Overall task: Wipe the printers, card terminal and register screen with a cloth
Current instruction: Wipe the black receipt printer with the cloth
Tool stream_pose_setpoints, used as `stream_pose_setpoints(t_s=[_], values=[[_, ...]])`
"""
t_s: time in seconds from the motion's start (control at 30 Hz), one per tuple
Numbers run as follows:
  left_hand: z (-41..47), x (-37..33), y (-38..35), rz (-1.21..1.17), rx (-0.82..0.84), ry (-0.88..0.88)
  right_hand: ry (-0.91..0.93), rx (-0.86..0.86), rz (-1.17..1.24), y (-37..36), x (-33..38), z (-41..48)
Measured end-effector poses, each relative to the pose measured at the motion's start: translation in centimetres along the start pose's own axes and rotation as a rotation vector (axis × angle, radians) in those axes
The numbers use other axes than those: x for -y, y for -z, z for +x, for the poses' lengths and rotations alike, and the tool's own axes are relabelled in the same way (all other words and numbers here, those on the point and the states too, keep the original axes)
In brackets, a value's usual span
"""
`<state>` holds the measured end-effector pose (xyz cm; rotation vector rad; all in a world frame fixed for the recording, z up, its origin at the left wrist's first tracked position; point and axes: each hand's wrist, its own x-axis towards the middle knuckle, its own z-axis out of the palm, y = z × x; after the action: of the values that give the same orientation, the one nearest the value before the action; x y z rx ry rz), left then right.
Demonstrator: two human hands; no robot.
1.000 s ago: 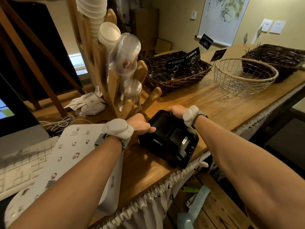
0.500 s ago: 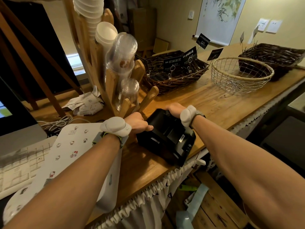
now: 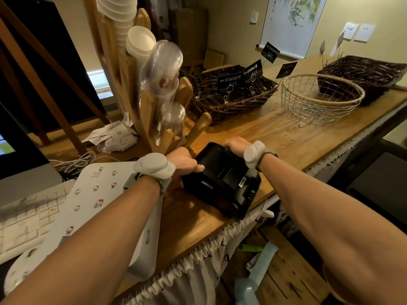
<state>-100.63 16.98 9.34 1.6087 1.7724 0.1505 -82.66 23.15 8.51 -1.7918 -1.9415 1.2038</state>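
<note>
At far left we are seeing the register screen (image 3: 15,137), then a white printer (image 3: 88,194), on the wooden desk (image 3: 275,133). Our left hand (image 3: 185,160) is gripping the left side of a black printer (image 3: 222,183) sitting near the desk's front edge. Our right hand (image 3: 234,144) is curling over its far corner.

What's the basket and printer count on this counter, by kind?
Dark wicker baskets: 2
Wire basket: 1
Black printer: 1
White printer: 1
Total: 5
</note>
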Motion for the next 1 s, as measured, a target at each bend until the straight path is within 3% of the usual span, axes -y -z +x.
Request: stream_pose_setpoints(t_s=[0.1, 0.17, 0.3, 0.47, 0.57, 0.73, 0.9, 1.0], values=[[-0.1, 0.0, 0.1, 0.001, -0.003, 0.0, -0.06, 0.031, -0.125, 0.7, -0.3, 0.1], [-0.2, -0.1, 0.1, 0.012, 0.01, 0.006, -0.016, -0.002, -0.053, 0.8, 0.3, 0.0], [-0.3, -0.1, 0.0, 0.003, 0.001, 0.009, -0.123, -0.035, -0.047, 0.5, -2.4, -0.6], [-0.2, 0.0, 0.0, -0.008, 0.013, 0.011, -0.042, -0.109, 0.102, 0.4, -1.1, -1.2], [-0.2, 0.0, 0.0, -0.011, 0.01, 0.005, -0.126, -0.042, 0.024, 0.3, -2.6, -2.0], [-0.1, 0.0, 0.0, -0.014, 0.005, 0.01, -0.103, -0.102, 0.349, 0.6, -2.6, -2.0], [-0.2, 0.0, -0.2, -0.021, -0.007, -0.001, -0.198, -0.078, 0.134, 0.4, -4.8, -3.0], [-0.1, -0.1, -0.1, -0.029, 0.004, -0.002, -0.121, -0.144, 0.118, 0.6, -3.6, -2.5]])
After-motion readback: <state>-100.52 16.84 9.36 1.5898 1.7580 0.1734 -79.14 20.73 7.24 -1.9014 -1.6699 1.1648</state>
